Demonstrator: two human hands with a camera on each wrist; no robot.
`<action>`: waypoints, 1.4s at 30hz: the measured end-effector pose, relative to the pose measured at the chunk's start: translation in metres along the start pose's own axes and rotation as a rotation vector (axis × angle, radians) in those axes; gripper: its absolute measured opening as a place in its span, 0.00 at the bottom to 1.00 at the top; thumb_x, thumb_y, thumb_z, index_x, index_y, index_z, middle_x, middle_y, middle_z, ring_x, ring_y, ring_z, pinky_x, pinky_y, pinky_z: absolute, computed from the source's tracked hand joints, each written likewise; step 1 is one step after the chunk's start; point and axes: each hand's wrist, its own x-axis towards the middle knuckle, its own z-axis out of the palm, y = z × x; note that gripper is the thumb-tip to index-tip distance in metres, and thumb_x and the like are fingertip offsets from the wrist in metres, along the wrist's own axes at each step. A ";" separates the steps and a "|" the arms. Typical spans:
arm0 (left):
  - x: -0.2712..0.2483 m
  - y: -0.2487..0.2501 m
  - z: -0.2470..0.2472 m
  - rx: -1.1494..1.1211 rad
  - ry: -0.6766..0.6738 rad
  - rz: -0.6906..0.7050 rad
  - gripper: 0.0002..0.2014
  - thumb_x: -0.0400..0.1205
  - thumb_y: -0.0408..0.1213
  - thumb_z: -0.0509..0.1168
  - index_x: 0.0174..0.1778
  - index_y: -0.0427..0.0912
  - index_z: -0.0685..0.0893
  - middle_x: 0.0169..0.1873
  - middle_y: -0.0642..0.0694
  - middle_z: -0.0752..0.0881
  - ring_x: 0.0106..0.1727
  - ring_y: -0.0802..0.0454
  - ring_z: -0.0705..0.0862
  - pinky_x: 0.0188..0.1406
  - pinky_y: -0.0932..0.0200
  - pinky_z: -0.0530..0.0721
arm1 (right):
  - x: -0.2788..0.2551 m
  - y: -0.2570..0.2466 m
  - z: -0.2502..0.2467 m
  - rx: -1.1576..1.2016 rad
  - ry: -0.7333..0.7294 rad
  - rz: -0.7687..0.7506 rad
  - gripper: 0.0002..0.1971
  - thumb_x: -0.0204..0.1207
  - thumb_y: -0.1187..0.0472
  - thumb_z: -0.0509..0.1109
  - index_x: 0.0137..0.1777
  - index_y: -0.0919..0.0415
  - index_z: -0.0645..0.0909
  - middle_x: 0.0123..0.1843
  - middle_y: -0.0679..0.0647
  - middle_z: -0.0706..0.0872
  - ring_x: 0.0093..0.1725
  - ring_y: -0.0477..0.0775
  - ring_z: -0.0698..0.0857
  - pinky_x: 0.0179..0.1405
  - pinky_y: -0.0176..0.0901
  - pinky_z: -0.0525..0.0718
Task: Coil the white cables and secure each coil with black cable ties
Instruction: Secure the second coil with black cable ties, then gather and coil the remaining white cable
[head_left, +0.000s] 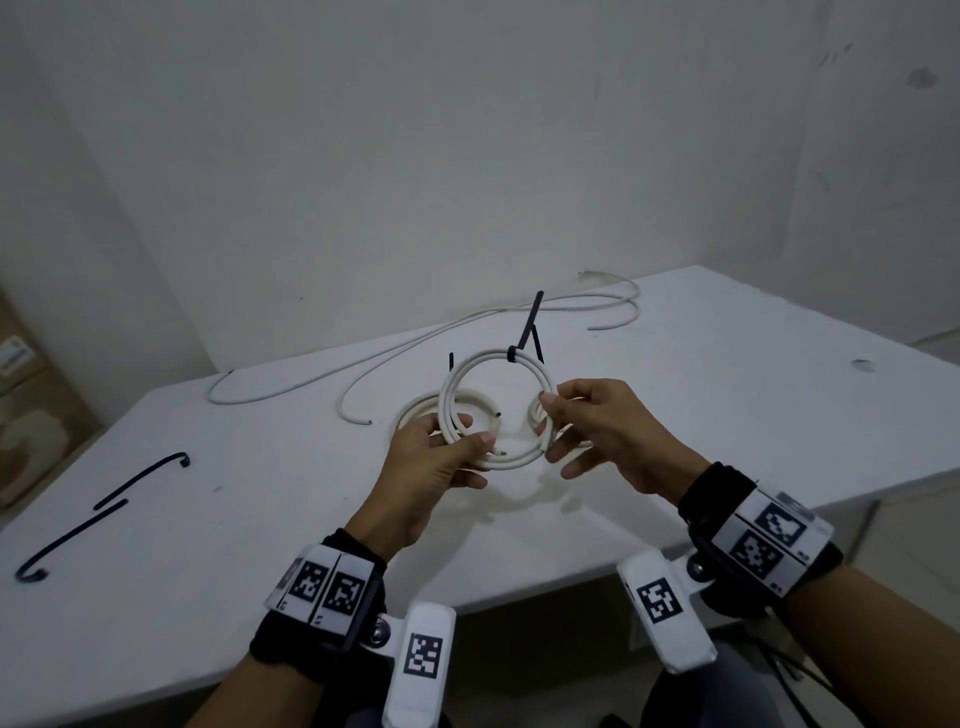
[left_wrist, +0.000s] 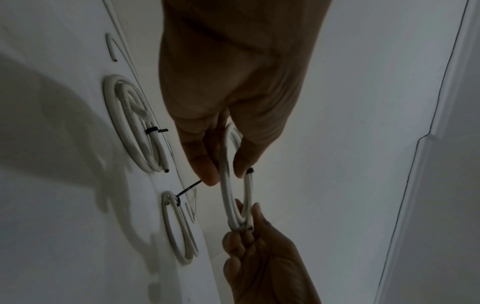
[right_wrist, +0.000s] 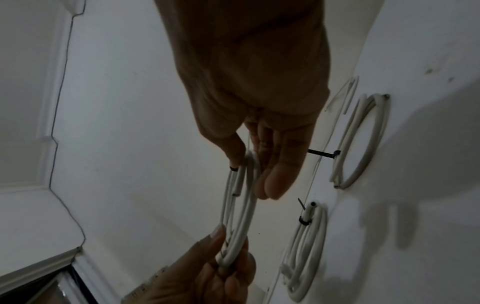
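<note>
A white cable coil (head_left: 458, 372) is held upright above the white table (head_left: 727, 395). A black cable tie (head_left: 531, 321) wraps its top, its long tail sticking up. My left hand (head_left: 467, 436) pinches the coil's lower left between thumb and fingers, where the loose cable ends lie. My right hand (head_left: 548, 415) pinches its right side. In the left wrist view the left hand (left_wrist: 224, 168) grips the coil (left_wrist: 226, 197) from above, and the right hand (left_wrist: 249, 246) holds the far end. The right wrist view shows the right hand (right_wrist: 252, 176) on the same coil (right_wrist: 246, 205).
Two more tied coils (left_wrist: 124, 96) (left_wrist: 170, 226) lie on the table under my hands. Loose white cables (head_left: 415, 338) trail along the table's back edge by the wall. Two loose black ties (head_left: 140, 480) (head_left: 67, 540) lie at the table's left. A cardboard box (head_left: 31, 395) stands at far left.
</note>
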 end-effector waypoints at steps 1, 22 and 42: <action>0.000 -0.001 -0.002 0.009 -0.004 -0.017 0.13 0.76 0.26 0.72 0.55 0.29 0.81 0.40 0.33 0.88 0.35 0.47 0.87 0.30 0.59 0.86 | 0.000 0.002 -0.002 -0.003 0.014 0.012 0.15 0.80 0.59 0.68 0.56 0.74 0.80 0.35 0.57 0.86 0.29 0.55 0.86 0.23 0.44 0.86; 0.077 0.001 0.053 0.467 -0.051 -0.033 0.12 0.76 0.32 0.75 0.41 0.24 0.85 0.25 0.38 0.83 0.23 0.50 0.82 0.22 0.60 0.80 | 0.046 -0.007 -0.070 -0.358 0.165 0.180 0.10 0.75 0.71 0.68 0.48 0.81 0.80 0.36 0.68 0.83 0.28 0.62 0.85 0.20 0.42 0.84; 0.099 0.022 0.046 0.743 0.063 -0.017 0.14 0.77 0.41 0.74 0.33 0.42 0.76 0.36 0.39 0.82 0.33 0.46 0.82 0.31 0.53 0.84 | 0.085 -0.031 -0.069 -0.982 0.185 0.090 0.15 0.78 0.53 0.69 0.50 0.68 0.84 0.40 0.61 0.88 0.38 0.61 0.89 0.27 0.44 0.85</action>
